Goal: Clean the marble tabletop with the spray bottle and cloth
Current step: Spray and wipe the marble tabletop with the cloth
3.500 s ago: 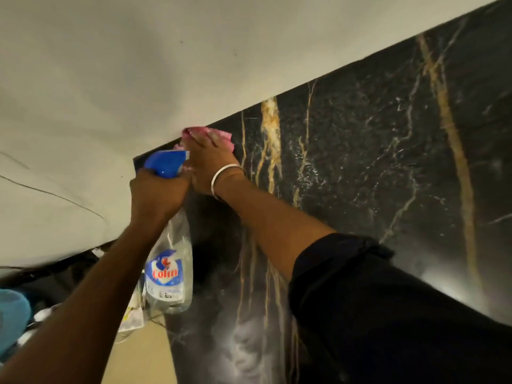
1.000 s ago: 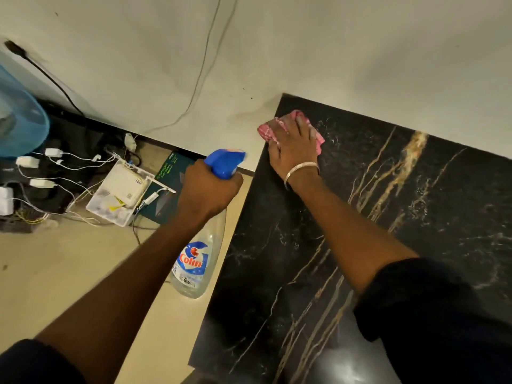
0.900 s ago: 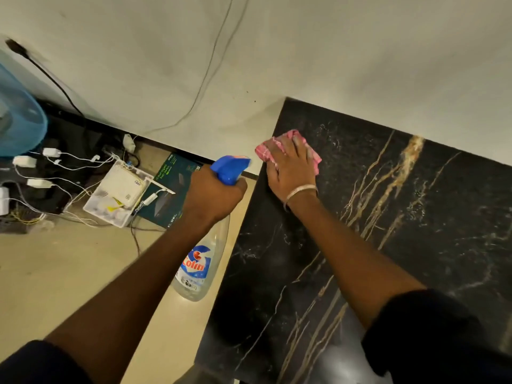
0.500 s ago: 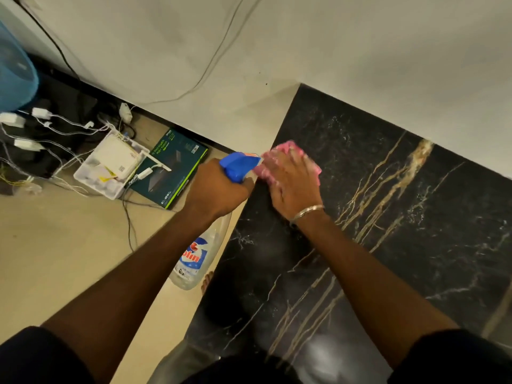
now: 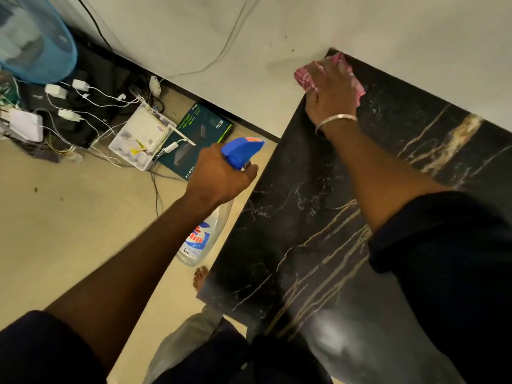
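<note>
Worktop (image 5: 318,217): black marble, gold-veined, set against a pale wall.
Cloth (image 5: 303,76), pink: was pressed onto the worktop's far left corner by the right hand (image 5: 331,92), fingers laid flat over it.
Spray bottle (image 5: 198,239), clear, blue-headed: was gripped at the neck by the left hand (image 5: 219,178) and held just beside the worktop's left edge, above the floor.

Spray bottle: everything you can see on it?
The spray bottle has a clear plastic body with a blue, white and red label, blurred, and a blue trigger head with an orange nozzle tip. The left hand grips its neck. It hangs tilted, base downward, over the floor just off the left edge of the marble tabletop, nozzle aimed toward it.
</note>
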{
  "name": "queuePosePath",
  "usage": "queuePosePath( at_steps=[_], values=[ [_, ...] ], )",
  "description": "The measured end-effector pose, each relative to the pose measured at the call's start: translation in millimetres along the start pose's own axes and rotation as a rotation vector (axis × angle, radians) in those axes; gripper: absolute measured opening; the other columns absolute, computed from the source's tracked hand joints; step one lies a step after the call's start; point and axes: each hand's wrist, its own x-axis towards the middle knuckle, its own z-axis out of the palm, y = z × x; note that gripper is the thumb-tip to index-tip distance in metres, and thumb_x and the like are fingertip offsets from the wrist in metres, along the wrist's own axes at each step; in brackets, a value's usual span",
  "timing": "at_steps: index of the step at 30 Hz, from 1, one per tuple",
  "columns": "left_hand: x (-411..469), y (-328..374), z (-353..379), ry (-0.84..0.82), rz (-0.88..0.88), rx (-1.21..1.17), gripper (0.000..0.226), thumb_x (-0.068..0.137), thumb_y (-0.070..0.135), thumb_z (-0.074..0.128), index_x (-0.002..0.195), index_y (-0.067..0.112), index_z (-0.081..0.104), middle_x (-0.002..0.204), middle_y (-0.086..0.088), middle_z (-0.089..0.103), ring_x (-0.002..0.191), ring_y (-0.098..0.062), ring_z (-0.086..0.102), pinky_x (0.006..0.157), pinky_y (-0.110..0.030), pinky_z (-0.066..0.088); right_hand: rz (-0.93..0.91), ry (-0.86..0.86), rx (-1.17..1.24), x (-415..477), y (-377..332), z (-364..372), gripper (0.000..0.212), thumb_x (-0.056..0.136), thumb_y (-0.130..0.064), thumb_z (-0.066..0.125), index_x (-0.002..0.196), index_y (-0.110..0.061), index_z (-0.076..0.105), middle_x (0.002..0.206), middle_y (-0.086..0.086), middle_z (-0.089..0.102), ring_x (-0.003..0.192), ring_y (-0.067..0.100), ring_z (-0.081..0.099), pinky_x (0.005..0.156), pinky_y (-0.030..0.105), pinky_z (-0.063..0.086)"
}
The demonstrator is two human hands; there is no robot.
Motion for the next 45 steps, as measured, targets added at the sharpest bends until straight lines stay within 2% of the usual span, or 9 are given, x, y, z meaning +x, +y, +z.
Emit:
queuePosePath(
  at_steps=[7,9,14,17,21,26,34,39,45],
  values=[
    [-28,-18,-19,-0.001,0.084,-0.034,0.031,0.083,0.031,0.071,0.098,0.006,0.06,0.075,-0.013,0.058,0.058,-0.01,0.049,0.061,-0.018,0.042,-0.011,-0.009,0.045,-136,-77,14,0.053,0.099,-0.035,0.037,0.15,-0.025,0.037,0.16,0.007,0.031,0.151,0.033,0.017,0.122,0.051,0.014],
    [-40,-28,-25,-0.018,0.106,-0.044,0.032,0.083,0.031,0.071,0.098,0.005,0.06,0.075,-0.013,0.058,0.059,-0.01,0.049,0.061,-0.017,0.042,-0.012,-0.017,0.068,-175,-101,21,0.052,0.098,-0.034,0.038,0.15,-0.026,0.038,0.16,0.007,0.032,0.151,0.033,0.018,0.122,0.052,0.016],
    [-66,-54,-38,-0.082,0.14,-0.057,0.029,0.083,0.031,0.07,0.089,0.006,0.059,0.067,-0.014,0.054,0.055,-0.015,0.047,0.062,-0.031,0.046,-0.006,-0.032,0.136,-264,-153,32,0.054,0.096,-0.04,0.028,0.148,-0.028,0.039,0.157,0.006,0.036,0.15,0.032,0.021,0.122,0.054,0.015],
    [-81,-65,-40,-0.103,0.113,-0.073,0.022,0.083,0.025,0.07,0.084,0.014,0.051,0.061,-0.005,0.047,0.056,-0.016,0.046,0.062,-0.026,0.044,-0.015,-0.049,0.147,-294,-169,36,0.053,0.099,-0.039,0.032,0.15,-0.028,0.037,0.157,0.006,0.037,0.149,0.033,0.022,0.123,0.053,0.012],
    [-87,-80,-38,-0.097,0.074,-0.063,0.026,0.082,0.032,0.07,0.084,0.01,0.057,0.06,-0.005,0.048,0.052,-0.013,0.045,0.058,-0.022,0.041,-0.054,-0.028,0.108,-272,-150,38,0.051,0.101,-0.038,0.035,0.151,-0.029,0.036,0.159,0.005,0.034,0.151,0.03,0.019,0.123,0.051,0.012],
    [-79,-78,-28,-0.081,0.025,-0.037,0.027,0.085,0.035,0.068,0.083,0.012,0.055,0.057,0.0,0.043,0.049,-0.012,0.043,0.053,-0.018,0.037,-0.025,0.023,0.03,-185,-102,33,0.051,0.1,-0.035,0.037,0.15,-0.028,0.036,0.159,0.006,0.032,0.151,0.031,0.019,0.123,0.05,0.016],
    [-74,-55,-12,-0.038,-0.029,-0.026,0.029,0.086,0.035,0.068,0.091,0.008,0.057,0.064,-0.005,0.048,0.053,-0.012,0.044,0.055,-0.017,0.038,0.033,-0.017,0.027,-74,-51,11,0.051,0.1,-0.036,0.036,0.15,-0.028,0.034,0.161,0.005,0.028,0.151,0.033,0.014,0.123,0.05,0.014],
    [-88,-56,-20,0.028,-0.044,-0.041,0.028,0.086,0.034,0.069,0.089,0.013,0.051,0.06,0.003,0.041,0.05,-0.011,0.042,0.052,-0.012,0.034,0.025,0.032,0.006,-122,-78,17,0.052,0.097,-0.035,0.038,0.148,-0.027,0.035,0.158,0.008,0.033,0.149,0.035,0.019,0.121,0.053,0.019],
    [-115,-87,-39,0.081,0.009,-0.082,0.038,0.083,0.037,0.071,0.098,0.004,0.06,0.074,-0.01,0.055,0.054,-0.009,0.045,0.053,-0.014,0.037,-0.013,0.012,0.099,-264,-170,33,0.049,0.098,-0.033,0.046,0.147,-0.028,0.042,0.158,0.005,0.035,0.15,0.033,0.019,0.121,0.053,0.016]
  ],
)
